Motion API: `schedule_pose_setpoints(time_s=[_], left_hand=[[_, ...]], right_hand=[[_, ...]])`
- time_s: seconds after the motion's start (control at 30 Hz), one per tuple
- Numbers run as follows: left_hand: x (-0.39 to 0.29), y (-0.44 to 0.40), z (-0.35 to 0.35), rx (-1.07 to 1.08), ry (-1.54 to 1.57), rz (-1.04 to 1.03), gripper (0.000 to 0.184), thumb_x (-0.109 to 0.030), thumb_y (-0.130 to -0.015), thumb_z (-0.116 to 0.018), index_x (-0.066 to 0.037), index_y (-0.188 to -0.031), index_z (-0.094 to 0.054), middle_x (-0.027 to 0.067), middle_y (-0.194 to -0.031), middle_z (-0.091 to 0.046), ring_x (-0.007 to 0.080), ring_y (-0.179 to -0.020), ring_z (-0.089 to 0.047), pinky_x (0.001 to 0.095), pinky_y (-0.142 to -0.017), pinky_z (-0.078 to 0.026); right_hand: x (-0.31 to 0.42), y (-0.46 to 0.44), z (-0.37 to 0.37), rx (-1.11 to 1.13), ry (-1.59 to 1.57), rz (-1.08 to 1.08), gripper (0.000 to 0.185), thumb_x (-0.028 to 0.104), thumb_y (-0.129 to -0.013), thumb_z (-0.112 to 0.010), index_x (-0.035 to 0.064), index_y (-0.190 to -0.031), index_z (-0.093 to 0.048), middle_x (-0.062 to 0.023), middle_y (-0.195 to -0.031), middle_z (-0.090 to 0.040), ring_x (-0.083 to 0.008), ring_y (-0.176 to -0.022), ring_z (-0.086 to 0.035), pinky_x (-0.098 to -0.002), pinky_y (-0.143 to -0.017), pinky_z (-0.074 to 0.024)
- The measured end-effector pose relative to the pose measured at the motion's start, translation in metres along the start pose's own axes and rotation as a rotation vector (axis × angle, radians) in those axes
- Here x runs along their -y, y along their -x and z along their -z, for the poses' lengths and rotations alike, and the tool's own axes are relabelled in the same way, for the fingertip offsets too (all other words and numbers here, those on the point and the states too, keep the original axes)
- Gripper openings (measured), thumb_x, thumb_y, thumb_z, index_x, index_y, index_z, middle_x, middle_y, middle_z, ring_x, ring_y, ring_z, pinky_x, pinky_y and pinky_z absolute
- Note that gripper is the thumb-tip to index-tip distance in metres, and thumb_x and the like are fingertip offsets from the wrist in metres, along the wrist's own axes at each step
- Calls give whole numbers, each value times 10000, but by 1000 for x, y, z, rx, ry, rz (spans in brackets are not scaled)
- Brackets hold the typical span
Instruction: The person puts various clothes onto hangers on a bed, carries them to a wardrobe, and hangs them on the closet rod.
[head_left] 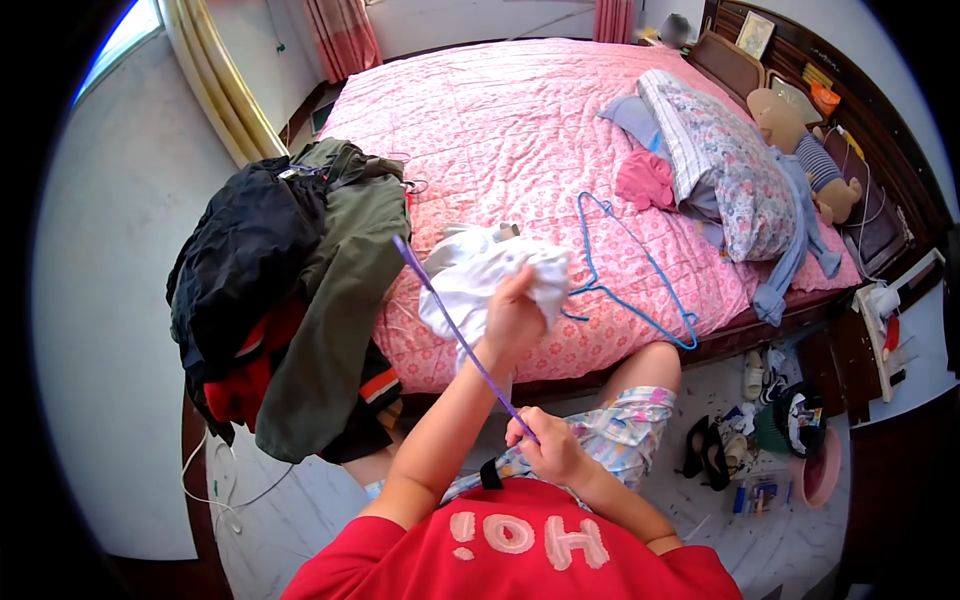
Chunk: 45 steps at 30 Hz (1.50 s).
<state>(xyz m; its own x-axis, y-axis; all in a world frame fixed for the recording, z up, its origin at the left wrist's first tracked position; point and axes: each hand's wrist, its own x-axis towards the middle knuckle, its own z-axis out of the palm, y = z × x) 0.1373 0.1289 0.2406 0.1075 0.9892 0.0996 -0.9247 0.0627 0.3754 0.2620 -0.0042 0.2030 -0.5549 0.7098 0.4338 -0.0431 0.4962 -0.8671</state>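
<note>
My left hand (pixel 515 322) is closed on a white garment (pixel 465 270), bunched up over the near edge of the bed. In my right hand (pixel 550 447), close to my lap, I grip one end of a purple clothes hanger (pixel 450 318). The hanger shows almost edge-on and slants up to the left, passing over my left forearm. A blue clothes hanger (pixel 638 308) lies on the bed, to the right of the white garment. How the garment's far side is folded cannot be made out.
A pink floral quilt (pixel 480 120) covers the bed. Black and olive clothes (pixel 345 240) are heaped at the left. Folded bedding (pixel 725 180) and a stuffed toy (pixel 800 140) are at the right. Shoes (pixel 705 450) and a pink basin (pixel 820 470) stand on the floor.
</note>
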Motion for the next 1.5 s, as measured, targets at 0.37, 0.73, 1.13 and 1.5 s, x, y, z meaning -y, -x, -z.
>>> schedule_pose_setpoints(time_s=[0.37, 0.73, 1.13, 1.5], left_hand=[[34, 52, -28, 345, -1601, -409, 281, -9, -770, -580, -14, -1051, -573, 184, -1057, -597, 337, -967, -575, 386, -835, -456], [14, 85, 19, -114, -1828, -658, 411, -72, -638, -729, 8, -977, -509, 184, -1021, -514, 353, -951, -508, 403, -804, -420], [-6, 104, -55, 334, -1505, -66, 241, -149, -722, -748, -27, -864, -598, 62, -783, -580, 148, -684, -574, 270, -611, -462], [-67, 34, 1, 102, -1236, -224, 334, 11, -745, -670, 40, -1064, -578, 64, -1009, -621, 139, -966, -565, 287, -851, -447]], right_hand=[[16, 5, 36, -552, -324, -110, 67, -1, -855, -346, 31, -817, -392, -153, -762, -608, -216, -736, -593, -354, -767, -485], [38, -17, 57, -635, -346, 118, 111, -65, -807, -302, 27, -803, -365, -178, -748, -597, -247, -756, -590, -351, -763, -503], [32, -14, 85, -647, -246, 19, 58, 9, -798, -367, 16, -758, -407, -200, -1007, -572, -204, -866, -564, -326, -807, -478], [37, 1, 133, -717, -532, 15, 28, 58, -703, -382, 36, -721, -384, -216, -855, -579, -231, -669, -590, -298, -560, -497]])
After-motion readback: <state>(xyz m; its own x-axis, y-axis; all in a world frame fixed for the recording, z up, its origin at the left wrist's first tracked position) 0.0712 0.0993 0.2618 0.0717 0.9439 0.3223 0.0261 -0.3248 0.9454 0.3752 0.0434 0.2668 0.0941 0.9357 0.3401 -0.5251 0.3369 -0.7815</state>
